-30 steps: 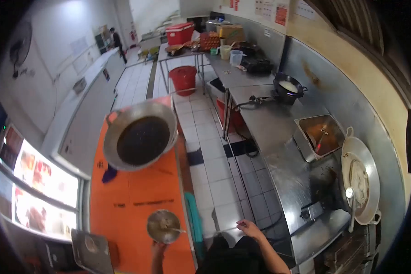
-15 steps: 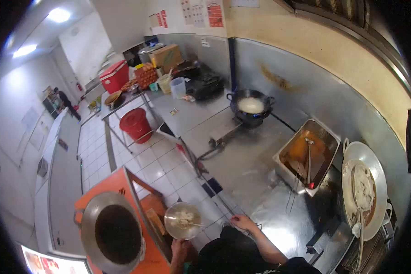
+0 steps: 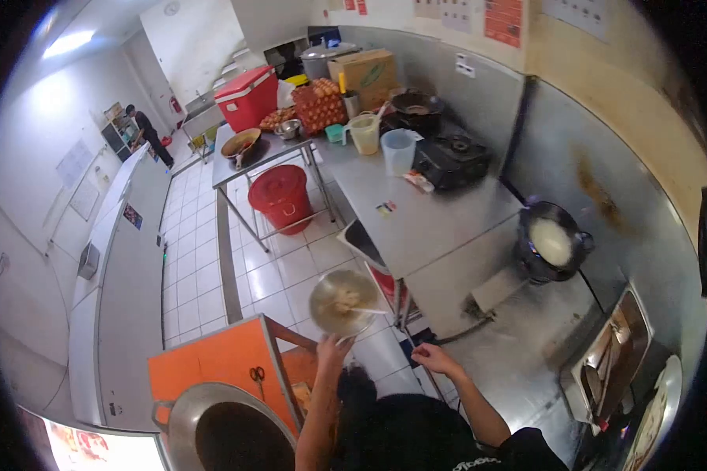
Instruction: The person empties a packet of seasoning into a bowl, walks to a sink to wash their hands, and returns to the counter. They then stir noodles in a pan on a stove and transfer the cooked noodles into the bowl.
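Observation:
My left hand (image 3: 335,350) grips the near rim of a round metal bowl (image 3: 322,292), held out over the tiled floor. Inside the bowl lies a pale, lumpy mixture (image 3: 346,298), with the light handle of a utensil (image 3: 369,311) sticking out to the right. My right hand (image 3: 434,358) has its fingers curled in, and no object shows in it. It is beside the front edge of the steel counter (image 3: 479,377), apart from the bowl.
A dark wok with white contents (image 3: 551,242) sits on a burner to the right. A large wok (image 3: 184,412) and scissors (image 3: 258,377) are on the orange table (image 3: 188,353). A red bucket (image 3: 279,200) stands under the far table. A person (image 3: 151,135) stands far back.
The view has swung right and up. My left hand has carried the bowl forward, away from the orange table. My right hand stays by the counter edge, fingers still curled.

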`<act>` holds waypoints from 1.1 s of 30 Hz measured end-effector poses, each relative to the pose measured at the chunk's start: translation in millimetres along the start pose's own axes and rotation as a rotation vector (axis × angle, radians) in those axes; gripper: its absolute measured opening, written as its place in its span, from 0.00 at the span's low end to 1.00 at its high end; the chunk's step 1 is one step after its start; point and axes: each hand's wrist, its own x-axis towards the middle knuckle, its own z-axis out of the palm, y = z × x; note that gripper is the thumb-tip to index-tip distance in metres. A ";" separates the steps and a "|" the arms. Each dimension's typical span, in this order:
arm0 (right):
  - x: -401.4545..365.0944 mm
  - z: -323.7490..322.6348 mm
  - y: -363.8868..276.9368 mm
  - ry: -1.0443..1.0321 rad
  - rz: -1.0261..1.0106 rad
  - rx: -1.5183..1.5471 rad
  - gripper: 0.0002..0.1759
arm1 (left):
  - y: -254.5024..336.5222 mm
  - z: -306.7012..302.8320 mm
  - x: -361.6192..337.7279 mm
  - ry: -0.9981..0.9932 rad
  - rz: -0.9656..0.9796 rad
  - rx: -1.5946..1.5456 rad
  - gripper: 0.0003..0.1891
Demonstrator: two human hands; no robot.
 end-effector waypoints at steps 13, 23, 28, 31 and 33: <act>241.9 -39.7 -127.9 0.200 0.112 0.028 0.20 | 32.5 18.9 399.0 -0.558 -0.123 0.052 0.13; 478.7 -53.2 -152.3 0.703 -0.195 -0.500 0.18 | -2.7 84.0 581.3 -0.561 -0.435 0.126 0.18; 517.7 -85.8 -164.8 0.806 0.102 -0.611 0.21 | -22.7 99.5 620.9 -0.661 -0.229 0.060 0.19; 520.6 -88.7 -154.1 0.804 0.192 -0.454 0.22 | 30.5 118.4 631.1 -0.562 -0.850 -0.184 0.14; 512.5 -88.2 -165.6 0.754 0.227 -0.675 0.18 | 33.6 117.3 636.8 -0.710 -0.884 -0.120 0.11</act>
